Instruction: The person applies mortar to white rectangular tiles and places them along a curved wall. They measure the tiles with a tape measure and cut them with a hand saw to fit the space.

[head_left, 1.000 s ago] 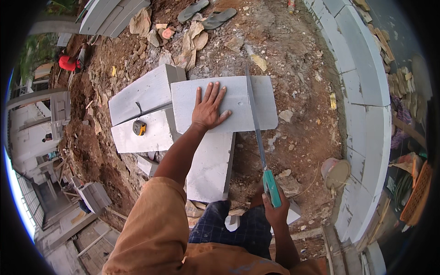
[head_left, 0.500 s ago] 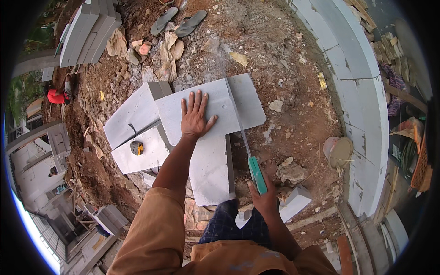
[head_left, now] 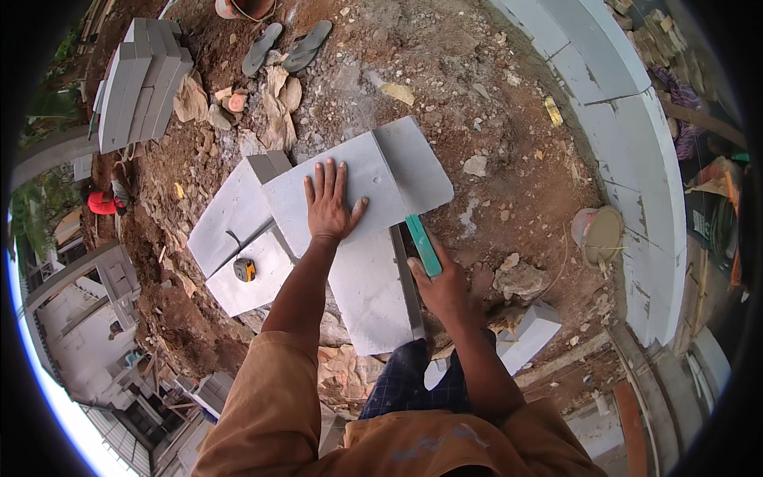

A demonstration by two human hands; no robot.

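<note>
My left hand (head_left: 330, 208) lies flat, fingers spread, on a pale grey lightweight concrete block (head_left: 290, 199). In my right hand (head_left: 442, 290) is the green handle of a handsaw (head_left: 424, 245), close against the block's near edge. The blade hardly shows; a line crosses the block where it runs. Right of that line is a greyer slab part (head_left: 420, 167); I cannot tell whether it is still joined. Underneath, another block (head_left: 367, 298) points toward my legs. A yellow and black tape measure (head_left: 245, 270) rests on blocks (head_left: 258, 286) to the left.
Stacked blocks (head_left: 143, 87) stand at the far left, near a pair of sandals (head_left: 306, 48). Along the right runs a low block wall (head_left: 636, 159) with a bucket (head_left: 600, 237) beside it. Rubble covers the soil. A person in red (head_left: 102, 202) is at far left.
The saw has gone forward and away from me, its handle now up by the block. My right hand moved with it. My left hand stays on the block; the view has shifted slightly.
</note>
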